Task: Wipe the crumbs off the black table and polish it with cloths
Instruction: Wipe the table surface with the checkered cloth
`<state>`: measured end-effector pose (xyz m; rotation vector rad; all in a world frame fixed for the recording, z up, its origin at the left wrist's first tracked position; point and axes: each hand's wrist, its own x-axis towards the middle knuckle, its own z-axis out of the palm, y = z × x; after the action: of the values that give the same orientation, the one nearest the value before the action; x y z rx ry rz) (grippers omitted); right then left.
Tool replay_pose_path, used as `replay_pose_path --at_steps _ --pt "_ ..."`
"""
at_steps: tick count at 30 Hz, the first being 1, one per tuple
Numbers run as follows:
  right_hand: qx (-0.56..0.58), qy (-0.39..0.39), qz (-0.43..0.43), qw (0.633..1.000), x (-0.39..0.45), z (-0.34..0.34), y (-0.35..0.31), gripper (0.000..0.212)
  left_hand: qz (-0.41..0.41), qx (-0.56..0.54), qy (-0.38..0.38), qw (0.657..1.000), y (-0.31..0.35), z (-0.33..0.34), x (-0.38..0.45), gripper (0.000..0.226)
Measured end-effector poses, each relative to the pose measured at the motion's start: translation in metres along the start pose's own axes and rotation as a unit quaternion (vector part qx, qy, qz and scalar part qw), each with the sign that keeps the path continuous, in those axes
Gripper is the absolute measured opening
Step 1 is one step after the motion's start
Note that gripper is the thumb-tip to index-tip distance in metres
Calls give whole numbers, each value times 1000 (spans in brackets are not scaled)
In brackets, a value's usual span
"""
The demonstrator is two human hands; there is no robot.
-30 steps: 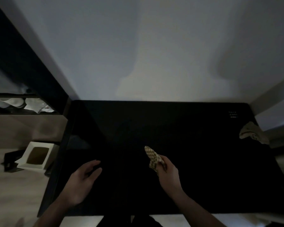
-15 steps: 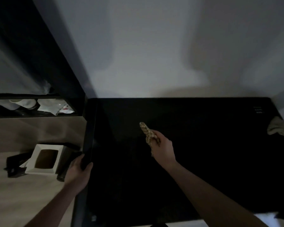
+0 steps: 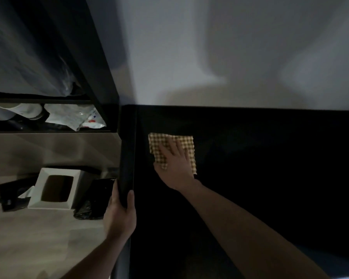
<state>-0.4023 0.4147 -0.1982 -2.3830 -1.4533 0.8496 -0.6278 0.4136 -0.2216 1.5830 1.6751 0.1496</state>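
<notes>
On the black table, wiping looks barely begun: the right hand presses spread fingers on the checked cloth at the far left, while the left hand grips the table's left edge.

The right hand lies flat with straight fingers on a checked cloth, spread out on the black table near its far left corner. The left hand grips the table's left edge. On the floor to the left stands a white box beside a black bag.
</notes>
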Motion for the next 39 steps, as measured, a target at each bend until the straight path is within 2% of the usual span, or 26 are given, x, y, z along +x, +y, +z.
replay_pose_path --at_steps 2,4,11,17,21,30,32,35,39 --pt "5 35 33 999 14 1 -5 73 4 4 0 1000 -2 -1 3 72" --pt "-30 31 40 998 34 3 -4 73 1 8 2 1000 -2 1 5 73" --pt "-99 69 -23 992 99 17 -22 69 11 10 39 999 -3 7 6 73" --pt "-126 75 -96 985 121 17 -23 68 20 14 58 998 -8 11 7 63" --pt "-131 52 -162 977 83 33 -22 65 29 23 69 997 -11 13 7 60" --pt "-138 -22 -217 966 -161 102 16 68 30 8 75 997 -9 9 1 60" --pt "-167 -37 -238 956 -188 105 28 68 31 5 72 997 -8 9 0 59" --pt "-172 -74 -258 948 -159 91 31 67 27 0 69 997 -8 9 0 58" --pt "-179 -13 -217 960 -63 60 25 66 26 -14 71 997 -7 9 -2 56"
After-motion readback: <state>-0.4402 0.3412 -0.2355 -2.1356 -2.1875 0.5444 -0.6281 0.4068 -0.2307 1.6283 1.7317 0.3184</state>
